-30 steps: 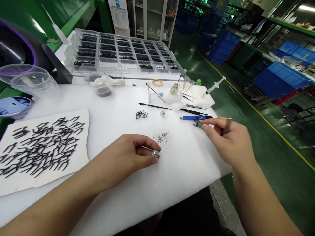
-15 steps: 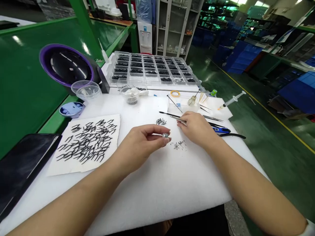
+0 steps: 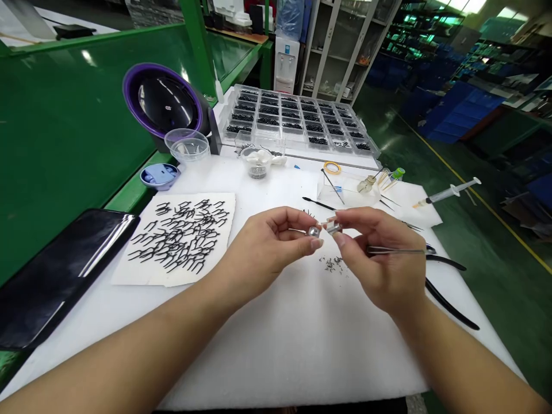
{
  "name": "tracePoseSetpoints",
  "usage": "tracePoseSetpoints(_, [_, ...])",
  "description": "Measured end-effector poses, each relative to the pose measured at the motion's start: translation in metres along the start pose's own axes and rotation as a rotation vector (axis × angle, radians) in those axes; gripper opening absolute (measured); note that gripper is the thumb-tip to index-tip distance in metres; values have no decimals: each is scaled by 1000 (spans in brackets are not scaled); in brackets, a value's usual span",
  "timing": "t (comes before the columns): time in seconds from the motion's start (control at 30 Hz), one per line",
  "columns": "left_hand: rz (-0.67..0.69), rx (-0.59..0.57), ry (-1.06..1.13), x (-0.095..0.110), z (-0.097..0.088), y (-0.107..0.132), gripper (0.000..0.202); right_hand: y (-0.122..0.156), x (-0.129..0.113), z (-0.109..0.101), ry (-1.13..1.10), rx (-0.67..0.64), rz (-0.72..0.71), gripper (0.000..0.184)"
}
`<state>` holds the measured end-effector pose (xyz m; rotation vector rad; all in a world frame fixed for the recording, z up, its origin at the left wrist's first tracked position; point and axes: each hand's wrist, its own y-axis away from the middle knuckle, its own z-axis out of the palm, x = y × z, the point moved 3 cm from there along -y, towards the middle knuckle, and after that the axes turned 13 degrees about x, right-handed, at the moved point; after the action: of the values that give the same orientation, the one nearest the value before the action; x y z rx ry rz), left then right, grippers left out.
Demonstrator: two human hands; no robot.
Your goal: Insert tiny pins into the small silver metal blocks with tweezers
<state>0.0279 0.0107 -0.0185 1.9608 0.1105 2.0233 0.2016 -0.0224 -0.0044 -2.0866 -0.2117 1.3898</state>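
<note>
Between the thumb and fingers of my left hand [image 3: 276, 241] is a small round silver metal part [image 3: 314, 232]. Close beside it, my right hand [image 3: 383, 253] pinches a second silver metal piece [image 3: 333, 227], short and roughly cylindrical. A thin metal tool like tweezers [image 3: 401, 250] is tucked in the same right hand and sticks out to the right. Whether the two metal parts touch, I cannot tell. Tiny dark and silver bits [image 3: 333, 264] lie scattered on the white tabletop below. Several dark thin pieces [image 3: 309, 214] lie behind my fingers, partly hidden.
Left, a white sheet [image 3: 142, 270] bears many bent black pieces, near a black glossy tray [image 3: 56, 276]. A compartment box [image 3: 297, 135] stands behind. Rightward are black-handled pliers [image 3: 452, 310], a syringe [image 3: 448, 192] and a small glass bottle [image 3: 366, 184]. A purple-rimmed fan-like device [image 3: 166, 103] stands back left.
My right hand has come from the tools at the right to my left hand, now pinching a silver piece with the thin tool tucked in its palm. The camera view has shifted left.
</note>
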Motion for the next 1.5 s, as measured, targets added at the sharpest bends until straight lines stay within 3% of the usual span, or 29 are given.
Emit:
tracePoseSetpoints(0.07, [6,12,18,0,-1,0,26,5,-1,4,-35,8,35,23])
tracePoseSetpoints(0.5, [18,14,58,-1,-1,-2,22,8,-1,9,44,15,-92,27])
tracePoseSetpoints(0.8, [31,52,6,-4,-2,-4,19,6,3,11,43,-52,-125,27])
tracePoseSetpoints(1.2, [29,50,-99,-4,-3,-6,24,-3,7,3,140,23,21,17])
tracePoseSetpoints(1.3, [31,32,-105,-4,-3,-6,26,-15,17,-5,307,6,50,13])
tracePoseSetpoints(1.4, [36,30,-92,-6,-4,-8,24,-24,38,-9,639,-180,108,12])
tracePoseSetpoints(1.5, [52,67,-61,-7,-8,-11,24,-30,53,-12,736,-275,142,11])
